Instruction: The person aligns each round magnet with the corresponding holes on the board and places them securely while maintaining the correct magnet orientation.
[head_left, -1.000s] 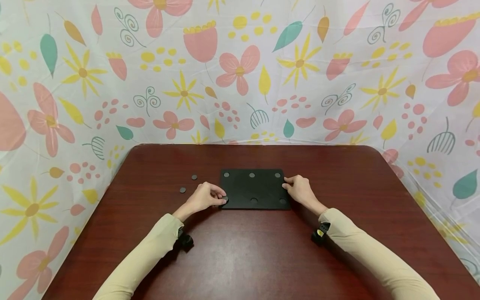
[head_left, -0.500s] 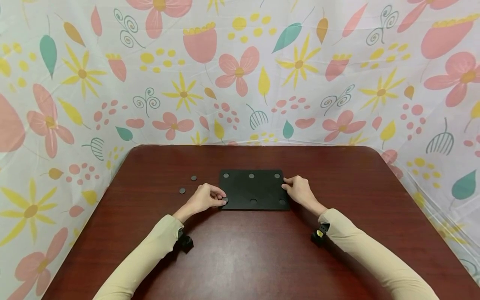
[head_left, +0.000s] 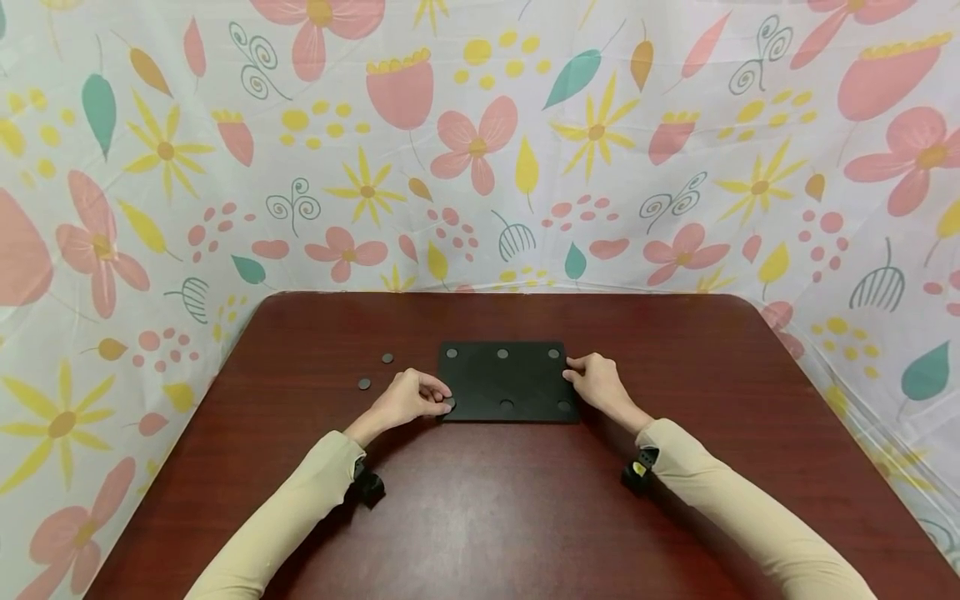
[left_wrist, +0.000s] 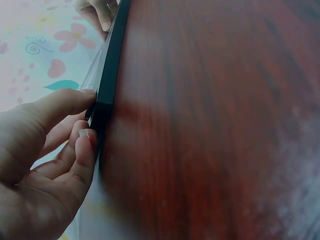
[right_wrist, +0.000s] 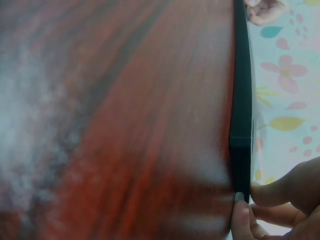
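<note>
A flat black rectangular board [head_left: 504,379] lies on the table. Three grey discs sit in its far row, one of them the middle disc [head_left: 502,353]. In the near row, the middle [head_left: 507,405] and right round recesses show dark. At the near left corner my left hand [head_left: 408,396] pinches a small dark disc [head_left: 449,402] between thumb and fingers, against the board's top. The left wrist view shows the thumb and fingertips at that corner, the disc mostly hidden. My right hand [head_left: 600,383] grips the board's right edge, thumb on top, a finger against the side [right_wrist: 240,220].
Two loose grey discs, a farther one [head_left: 387,358] and a nearer one [head_left: 364,384], lie on the brown table [head_left: 480,517] left of the board. A floral cloth [head_left: 480,242] hangs behind the table. Dark wrist cameras are strapped below both sleeves.
The scene sits slightly lower in the head view. Both hands keep their places at the board, and the left fingers stay on the disc.
</note>
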